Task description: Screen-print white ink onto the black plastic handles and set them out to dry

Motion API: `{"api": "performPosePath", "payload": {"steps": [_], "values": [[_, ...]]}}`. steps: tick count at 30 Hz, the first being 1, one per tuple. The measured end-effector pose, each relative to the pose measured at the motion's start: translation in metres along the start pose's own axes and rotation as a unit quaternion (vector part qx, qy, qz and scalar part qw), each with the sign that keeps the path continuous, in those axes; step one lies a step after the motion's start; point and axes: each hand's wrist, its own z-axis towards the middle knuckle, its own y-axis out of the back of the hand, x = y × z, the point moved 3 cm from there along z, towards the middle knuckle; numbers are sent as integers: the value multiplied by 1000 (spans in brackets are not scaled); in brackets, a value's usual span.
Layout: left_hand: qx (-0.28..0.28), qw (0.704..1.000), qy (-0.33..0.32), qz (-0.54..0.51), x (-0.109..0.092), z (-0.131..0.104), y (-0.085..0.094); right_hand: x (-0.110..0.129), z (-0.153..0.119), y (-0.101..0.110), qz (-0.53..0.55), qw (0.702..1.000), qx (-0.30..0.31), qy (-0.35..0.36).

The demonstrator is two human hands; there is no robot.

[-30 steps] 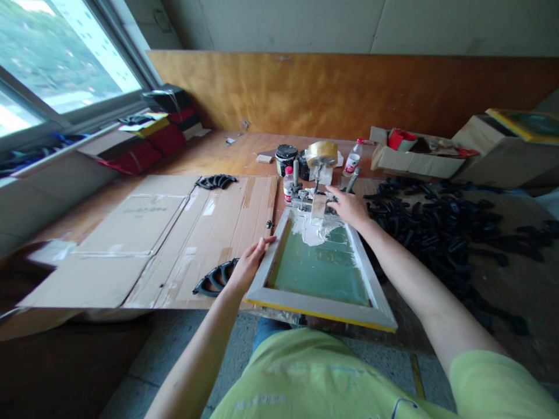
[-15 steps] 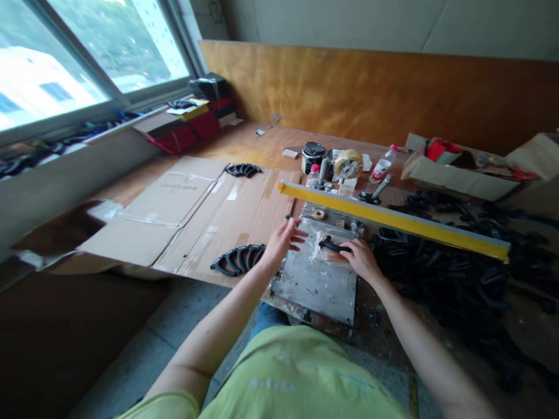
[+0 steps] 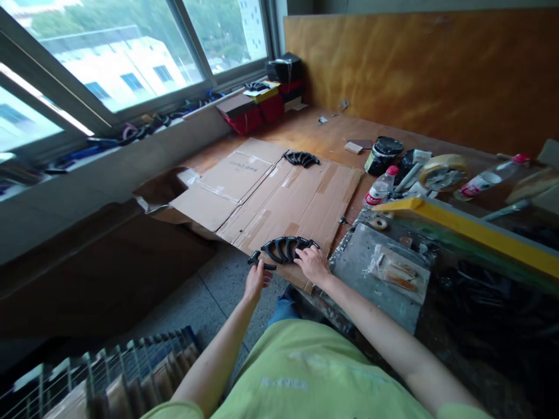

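Note:
My left hand [image 3: 257, 280] holds a black curved handle [image 3: 267, 266] off the front edge of the cardboard [image 3: 279, 203]. Fingers of my right hand [image 3: 312, 263] are on the right end of a row of black curved handles [image 3: 283, 248], which lies near that same edge; what they grip is partly hidden. A second row of black handles [image 3: 302, 158] rests at the far side of the cardboard. On the grey metal plate [image 3: 371, 297], to the right of my right hand, sits a plastic-wrapped pad [image 3: 397, 272].
A yellow bar [image 3: 463, 224] stretches across the right side, with dark handles heaped beyond and below it. Bottles [image 3: 379, 189], a black-lidded jar [image 3: 384, 156] and a tape roll [image 3: 443, 171] stand behind the plate. A wire rack [image 3: 109, 372] is at the lower left.
The view has swung left. My right hand has moved from the pad to the near row. My left hand, empty before, now has a black handle in it, left of that row.

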Motion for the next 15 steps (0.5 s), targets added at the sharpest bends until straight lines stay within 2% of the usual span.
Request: {"api": "performPosePath", "payload": {"steps": [3,6,10,15], "values": [[3,996,19,89,16,28,11,5,20,-23,-40,995,76,-46],[11,987,19,157,14,47,10,11,32,-33,-47,987,132,-82],[4,971,3,239,-2,69,16,12,50,-38,-28,982,150,-109],[-4,960,-6,279,-23,101,25,7,65,-44,-13,980,144,-135]]}}
